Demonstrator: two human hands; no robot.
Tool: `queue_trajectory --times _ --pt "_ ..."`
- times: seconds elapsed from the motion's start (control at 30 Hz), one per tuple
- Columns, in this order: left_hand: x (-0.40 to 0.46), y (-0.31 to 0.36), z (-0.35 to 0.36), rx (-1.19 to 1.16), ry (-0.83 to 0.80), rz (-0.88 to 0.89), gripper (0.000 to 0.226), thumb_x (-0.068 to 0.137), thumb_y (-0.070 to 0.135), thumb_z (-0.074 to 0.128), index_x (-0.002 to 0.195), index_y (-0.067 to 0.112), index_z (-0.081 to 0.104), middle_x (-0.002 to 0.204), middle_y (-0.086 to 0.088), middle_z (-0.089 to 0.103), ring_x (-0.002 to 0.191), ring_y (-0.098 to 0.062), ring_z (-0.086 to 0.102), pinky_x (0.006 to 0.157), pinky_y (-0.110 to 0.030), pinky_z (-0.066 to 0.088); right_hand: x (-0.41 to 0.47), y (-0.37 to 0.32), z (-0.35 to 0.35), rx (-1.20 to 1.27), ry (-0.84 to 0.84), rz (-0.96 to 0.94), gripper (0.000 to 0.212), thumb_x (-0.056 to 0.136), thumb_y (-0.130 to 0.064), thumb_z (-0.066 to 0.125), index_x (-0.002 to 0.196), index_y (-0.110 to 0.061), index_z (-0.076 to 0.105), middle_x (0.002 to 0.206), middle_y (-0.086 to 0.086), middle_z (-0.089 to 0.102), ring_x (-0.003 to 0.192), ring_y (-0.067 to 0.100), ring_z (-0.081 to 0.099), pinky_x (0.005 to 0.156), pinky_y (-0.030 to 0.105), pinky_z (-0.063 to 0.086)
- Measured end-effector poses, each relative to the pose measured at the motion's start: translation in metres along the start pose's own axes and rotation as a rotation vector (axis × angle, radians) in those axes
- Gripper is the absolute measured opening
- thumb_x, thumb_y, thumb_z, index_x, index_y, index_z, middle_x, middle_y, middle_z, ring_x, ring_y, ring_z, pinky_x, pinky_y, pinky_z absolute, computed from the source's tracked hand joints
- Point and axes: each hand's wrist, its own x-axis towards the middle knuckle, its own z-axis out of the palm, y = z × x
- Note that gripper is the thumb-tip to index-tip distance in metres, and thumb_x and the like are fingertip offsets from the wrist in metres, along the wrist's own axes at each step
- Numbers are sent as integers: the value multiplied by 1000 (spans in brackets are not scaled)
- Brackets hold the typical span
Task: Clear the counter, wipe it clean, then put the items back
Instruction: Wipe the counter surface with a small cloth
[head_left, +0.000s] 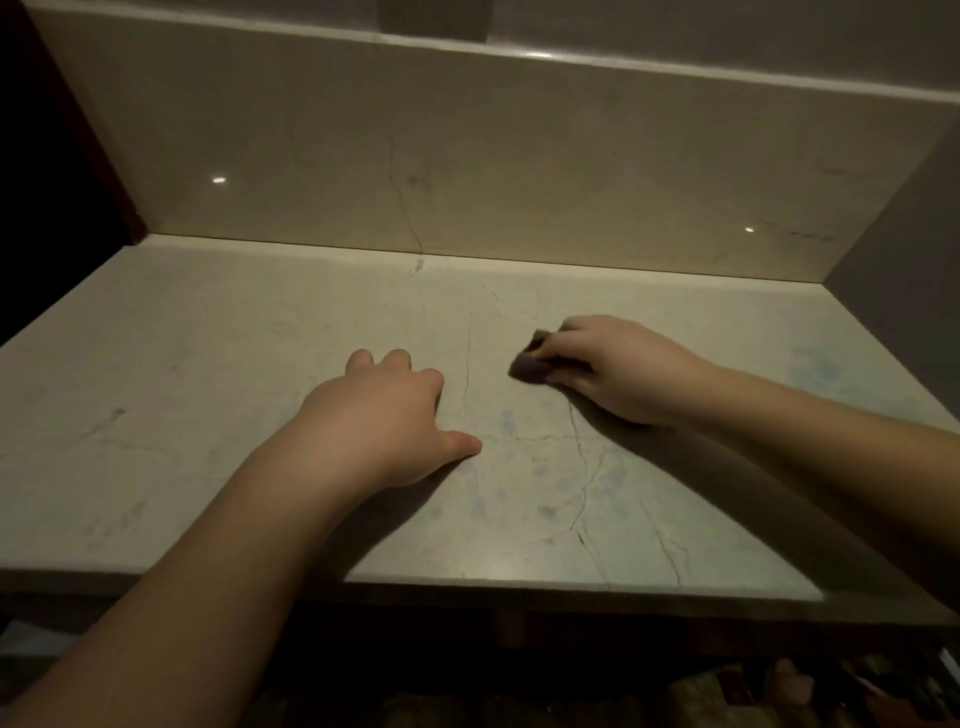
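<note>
Here the right hand (618, 371) lies low on the counter (208, 364), its fingers curled round a small dark cloth (530, 361) and pressing it flat against the stone. The cloth pokes out past the fingertips on the side toward the left hand; the rest of it is hidden under the palm, so its full shape cannot be made out. Its colour reads as a dull purple-grey in the dim light.

Just beside that grip, nearer the person and across a thin dark vein in the marble, the left hand (389, 415) rests on the counter with nothing in it. Its fingers bend downward at the knuckles so the tips are hidden, and its thumb is stretched out flat toward the cloth hand. The two hands are near but apart, with bare stone between them.

Nearer the person than the cloth, the surface shows faint bluish, smeary patches, and another bluish patch lies beyond the right wrist toward the outer end. Behind the grip, away from the person, a marble backsplash (467, 156) rises from the counter's back edge, carrying two small bright reflections. Below the counter's front edge, dark blurred shapes lie in shadow and cannot be identified.
</note>
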Motion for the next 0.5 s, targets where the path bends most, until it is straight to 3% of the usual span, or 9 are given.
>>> queue_trajectory --times 0.13,0.23,0.37,0.5 --pt "0 -1 0 2 7 10 60 84 72 46 127 30 48 129 2 45 120 -22 37 84 -37 45 23 40 -7 13 33 180 24 94 -37 55 115 -32 64 111 -3 62 103 20 56 83 32 43" --pt "-2 -2 1 8 18 12 61 84 72 45 128 30 47 129 3 45 121 -21 37 79 -36 42 64 70 -7 -46 60 373 21 94 -34 54 107 -20 63 108 6 65 101 29 57 74 33 41" --pt "-1 -2 3 19 19 11 62 84 73 45 128 30 47 129 3 45 121 -21 37 76 -34 40 115 57 7 -67 72 336 18 95 -31 52 104 -17 59 107 10 62 101 31 55 68 29 31" --pt "-1 -2 2 40 45 20 61 83 74 44 124 30 49 122 3 47 115 -20 39 73 -34 40 136 38 17 -63 71 281 21 95 -32 51 108 -17 60 114 11 60 105 33 54 73 32 35"
